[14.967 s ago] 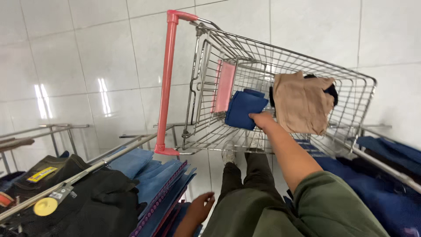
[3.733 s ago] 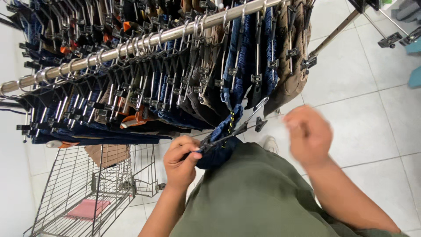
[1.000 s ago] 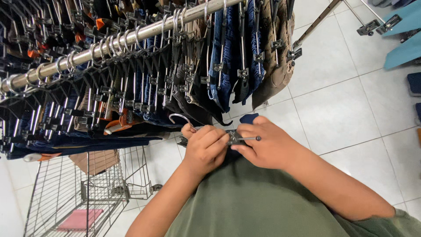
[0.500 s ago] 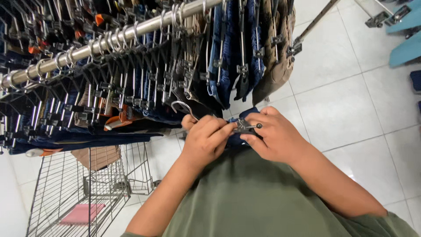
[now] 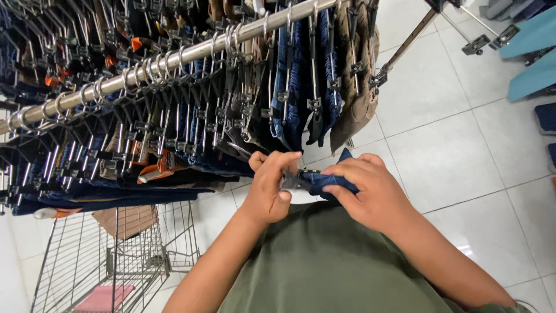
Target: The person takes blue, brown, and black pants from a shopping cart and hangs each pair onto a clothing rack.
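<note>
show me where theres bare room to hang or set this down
Crowded: the rail is packed with hangers. Free: its end past the tan trousers, bare white floor right of the hands, and the wire cart below left.

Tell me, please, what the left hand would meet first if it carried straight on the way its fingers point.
Probably the dark blue garment it already touches, then the right hand gripping that garment from the other side. Depth is hard to judge from above.
</note>
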